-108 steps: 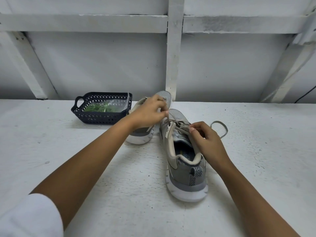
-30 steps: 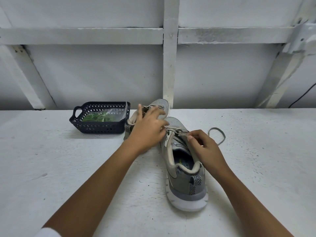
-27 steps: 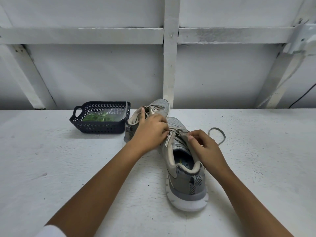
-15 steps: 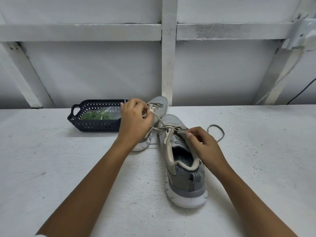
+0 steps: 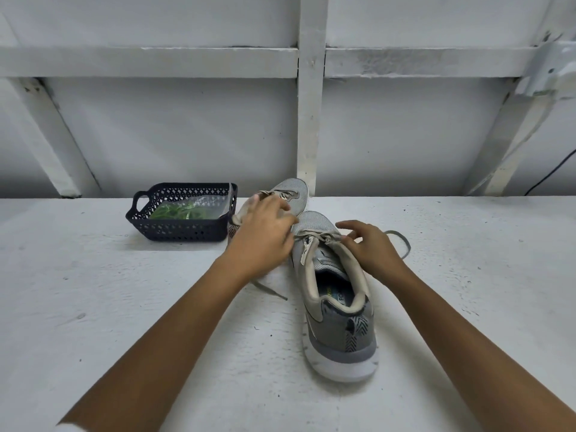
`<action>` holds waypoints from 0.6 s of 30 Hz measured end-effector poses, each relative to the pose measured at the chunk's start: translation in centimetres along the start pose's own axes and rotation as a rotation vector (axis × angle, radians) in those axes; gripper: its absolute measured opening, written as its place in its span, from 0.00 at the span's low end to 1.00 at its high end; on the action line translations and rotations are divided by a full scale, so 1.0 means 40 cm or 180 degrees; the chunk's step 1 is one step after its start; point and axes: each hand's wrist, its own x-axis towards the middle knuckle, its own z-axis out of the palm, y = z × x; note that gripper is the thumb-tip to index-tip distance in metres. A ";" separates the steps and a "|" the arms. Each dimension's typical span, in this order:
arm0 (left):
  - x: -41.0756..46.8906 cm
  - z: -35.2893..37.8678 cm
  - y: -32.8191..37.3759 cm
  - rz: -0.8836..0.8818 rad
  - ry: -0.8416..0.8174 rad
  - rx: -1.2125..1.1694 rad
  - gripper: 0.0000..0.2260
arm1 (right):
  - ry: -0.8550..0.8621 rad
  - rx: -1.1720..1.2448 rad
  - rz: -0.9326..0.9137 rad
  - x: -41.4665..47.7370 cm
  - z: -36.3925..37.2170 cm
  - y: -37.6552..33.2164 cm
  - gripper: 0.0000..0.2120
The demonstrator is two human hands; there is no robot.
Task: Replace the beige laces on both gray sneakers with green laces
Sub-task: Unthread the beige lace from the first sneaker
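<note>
Now we have dropped the beige lace [image 5: 268,289]; left hand [image 5: 265,236] and right hand [image 5: 371,249] hover spread over the near sneaker [image 5: 339,333], another eyelet apparently freed.

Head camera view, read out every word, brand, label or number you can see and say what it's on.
"FO": pale letters on the insole of the near gray sneaker; the rest is hidden under the collar.
Yellow-green mark beside it on the insole: too small to read.
Far gray sneaker, bag of green laces, dark basket: no readable text.
</note>
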 end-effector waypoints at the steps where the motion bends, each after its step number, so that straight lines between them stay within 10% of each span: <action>1: 0.005 0.006 0.014 -0.0060 -0.0281 0.0199 0.14 | -0.0085 -0.0154 0.0011 0.016 0.006 0.005 0.14; 7: 0.021 0.034 0.040 -0.0392 -0.0798 0.0956 0.14 | -0.0027 -0.0514 -0.0004 0.047 0.007 0.016 0.08; 18: 0.000 -0.092 0.099 -0.0750 -0.0216 -0.1436 0.03 | -0.0484 0.0598 -0.0591 -0.068 -0.093 -0.092 0.07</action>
